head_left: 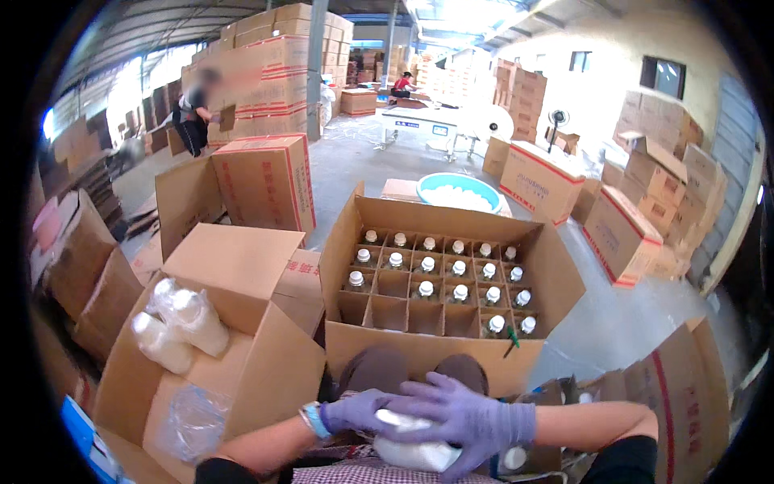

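Over my lap I hold a white bottle (pixel 418 453) lying on its side, partly covered by my fingers. My left hand (pixel 360 411), in a purple glove, is closed round its left end near the top. My right hand (pixel 476 421), gloved the same way, lies across the bottle with its fingers curved over it. In front of my knees is an open divided carton (pixel 427 343) with several clear bottles with white caps (pixel 426 289) upright in its cells; some front cells hold none. A green tool (pixel 512 340) stands at its near right edge.
To my left an open carton (pixel 282 355) holds several white bottles in plastic wrap (pixel 189 319) and a clear plastic bag (pixel 193 419). Beyond the divided carton sits a blue basin (pixel 484 187) with white contents. Closed cartons (pixel 540 181) stand at right; two people are farther off.
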A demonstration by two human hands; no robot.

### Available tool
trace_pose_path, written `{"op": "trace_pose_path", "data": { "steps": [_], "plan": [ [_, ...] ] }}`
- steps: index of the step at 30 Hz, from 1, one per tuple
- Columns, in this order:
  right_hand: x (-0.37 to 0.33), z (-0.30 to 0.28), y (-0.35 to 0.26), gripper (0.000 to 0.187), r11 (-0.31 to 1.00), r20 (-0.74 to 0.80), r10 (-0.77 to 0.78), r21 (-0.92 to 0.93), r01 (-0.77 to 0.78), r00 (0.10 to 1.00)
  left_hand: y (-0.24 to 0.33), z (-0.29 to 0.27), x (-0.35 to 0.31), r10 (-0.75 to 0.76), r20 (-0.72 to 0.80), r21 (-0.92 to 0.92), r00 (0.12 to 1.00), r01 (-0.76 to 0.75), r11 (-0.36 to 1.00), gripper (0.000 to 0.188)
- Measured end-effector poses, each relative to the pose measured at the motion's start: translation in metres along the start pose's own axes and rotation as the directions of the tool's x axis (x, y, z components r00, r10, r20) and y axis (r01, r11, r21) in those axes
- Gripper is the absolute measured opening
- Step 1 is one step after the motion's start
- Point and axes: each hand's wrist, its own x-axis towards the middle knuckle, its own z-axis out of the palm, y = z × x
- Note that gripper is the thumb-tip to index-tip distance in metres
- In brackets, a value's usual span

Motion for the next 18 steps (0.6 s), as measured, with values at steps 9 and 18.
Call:
{"op": "trace_pose_path", "data": {
  "steps": [9, 18],
  "plan": [
    [-0.036, 0.099, 0.093, 0.044, 0.857, -0.293, 0.476, -0.059, -0.512, 0.829, -0.032, 0.072, 0.018, 0.075, -0.578, -0.097, 0.813, -0.159, 0.982, 0.096],
    [-0.019, 0.05, 0.089, 0.077, 0.828, -0.04, 0.397, 0.448, -0.339, 0.917, -0.015, 0.054, 0.013, -0.016, -0.613, -0.042, 0.79, -0.013, 0.999, 0.093]
  ]
}}
